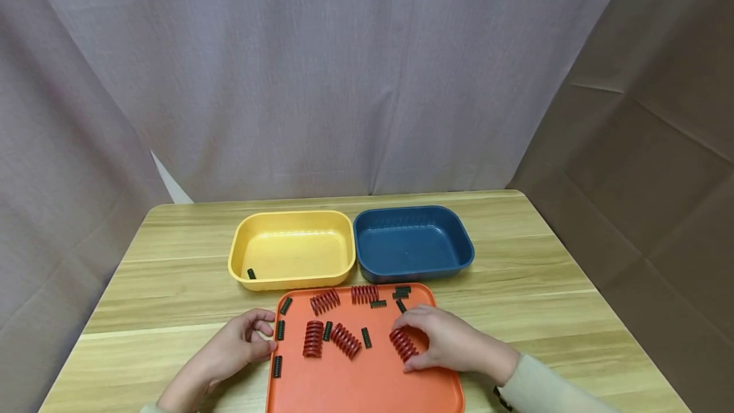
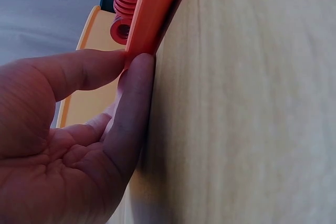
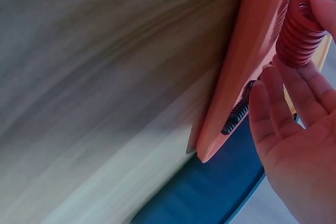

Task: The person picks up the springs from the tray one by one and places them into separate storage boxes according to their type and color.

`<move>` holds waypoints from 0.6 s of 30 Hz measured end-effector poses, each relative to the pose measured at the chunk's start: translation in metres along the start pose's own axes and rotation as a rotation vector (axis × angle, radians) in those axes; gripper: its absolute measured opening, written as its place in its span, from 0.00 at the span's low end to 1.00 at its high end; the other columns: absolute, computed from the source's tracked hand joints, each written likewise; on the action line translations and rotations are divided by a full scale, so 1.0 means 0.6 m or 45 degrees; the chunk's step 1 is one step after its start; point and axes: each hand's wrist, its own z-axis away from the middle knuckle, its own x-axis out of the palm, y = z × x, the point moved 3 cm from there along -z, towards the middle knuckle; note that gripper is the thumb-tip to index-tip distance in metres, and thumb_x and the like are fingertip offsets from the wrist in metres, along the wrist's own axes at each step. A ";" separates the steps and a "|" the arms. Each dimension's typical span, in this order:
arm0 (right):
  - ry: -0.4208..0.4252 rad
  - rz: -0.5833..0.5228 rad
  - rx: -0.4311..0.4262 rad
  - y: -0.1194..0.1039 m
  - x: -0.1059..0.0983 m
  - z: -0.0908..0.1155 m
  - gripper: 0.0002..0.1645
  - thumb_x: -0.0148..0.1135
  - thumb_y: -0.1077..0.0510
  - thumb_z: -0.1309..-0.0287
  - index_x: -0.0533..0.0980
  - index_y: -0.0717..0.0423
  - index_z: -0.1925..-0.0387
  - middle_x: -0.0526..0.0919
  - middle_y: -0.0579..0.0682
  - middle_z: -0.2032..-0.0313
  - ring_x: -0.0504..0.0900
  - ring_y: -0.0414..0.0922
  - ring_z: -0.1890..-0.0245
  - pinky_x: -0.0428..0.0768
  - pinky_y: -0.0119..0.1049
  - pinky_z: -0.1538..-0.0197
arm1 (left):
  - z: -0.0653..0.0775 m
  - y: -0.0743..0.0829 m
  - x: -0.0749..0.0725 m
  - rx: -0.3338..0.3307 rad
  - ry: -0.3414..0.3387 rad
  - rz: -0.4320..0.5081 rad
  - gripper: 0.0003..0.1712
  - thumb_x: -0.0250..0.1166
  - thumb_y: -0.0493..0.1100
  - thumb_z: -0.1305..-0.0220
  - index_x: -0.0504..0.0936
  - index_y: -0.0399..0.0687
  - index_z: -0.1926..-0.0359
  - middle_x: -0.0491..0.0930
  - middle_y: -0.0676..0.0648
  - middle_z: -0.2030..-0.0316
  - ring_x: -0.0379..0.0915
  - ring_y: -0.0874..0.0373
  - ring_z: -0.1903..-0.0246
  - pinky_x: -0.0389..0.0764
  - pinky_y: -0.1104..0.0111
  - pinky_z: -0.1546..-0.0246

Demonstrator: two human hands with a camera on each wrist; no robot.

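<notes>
Viewing through the head camera, I find the right hand (image 1: 450,338) above the right part of the orange tray (image 1: 338,387), with thumb and fingers drawn in to hold a red spring (image 1: 404,345). The right wrist view shows me that they grip it by its two ends; I cannot tell whether its coils touch the tray floor. The left hand (image 1: 237,343) is at the tray's left edge, well apart from the held spring. In the left wrist view I see its thumb and forefinger narrowed to a pinch on the rim.

Between the hands, I note four other red springs (image 1: 346,341) lying on the tray: two near its far rim and two closer in. Among and around them lie small dark springs (image 1: 280,330): three along the left edge near the left hand, two in the middle, and a cluster (image 1: 401,295) in the far right corner, just beyond the right fingertips.

Beyond the tray, the yellow container (image 1: 292,250) holds one dark spring (image 1: 251,274) in its near left corner. The blue container (image 1: 410,247) sits just beside it on the right, light reflecting off its floor. Both containers and the tray rest on a wood-grained table (image 1: 545,324), backed by a grey curtain (image 1: 287,81).
</notes>
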 end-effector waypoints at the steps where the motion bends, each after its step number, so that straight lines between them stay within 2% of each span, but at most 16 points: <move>1: 0.004 -0.004 0.008 -0.001 -0.001 0.000 0.31 0.71 0.34 0.54 0.76 0.37 0.48 0.76 0.31 0.53 0.72 0.35 0.51 0.76 0.39 0.45 | 0.000 0.000 0.000 0.002 0.000 0.000 0.31 0.68 0.31 0.44 0.65 0.27 0.42 0.71 0.40 0.59 0.72 0.54 0.67 0.82 0.69 0.70; 10: 0.109 -0.056 0.067 -0.009 -0.030 -0.003 0.32 0.74 0.37 0.54 0.75 0.37 0.47 0.76 0.31 0.51 0.73 0.37 0.49 0.76 0.40 0.44 | -0.002 -0.005 0.000 0.005 0.002 0.005 0.31 0.68 0.31 0.43 0.65 0.27 0.41 0.71 0.40 0.59 0.71 0.54 0.66 0.81 0.70 0.71; 14: 0.206 -0.077 0.070 -0.014 -0.050 -0.005 0.32 0.76 0.39 0.56 0.75 0.37 0.48 0.75 0.31 0.51 0.73 0.37 0.48 0.77 0.40 0.44 | -0.003 -0.006 0.000 0.011 0.006 0.000 0.31 0.67 0.31 0.43 0.65 0.27 0.41 0.71 0.40 0.59 0.72 0.54 0.66 0.81 0.70 0.71; 18: 0.315 -0.066 0.050 -0.016 -0.072 -0.008 0.34 0.74 0.34 0.57 0.76 0.37 0.48 0.75 0.30 0.50 0.72 0.36 0.47 0.77 0.41 0.44 | -0.001 -0.005 0.001 0.015 0.004 0.004 0.30 0.67 0.30 0.43 0.65 0.27 0.42 0.71 0.40 0.59 0.71 0.54 0.66 0.81 0.70 0.71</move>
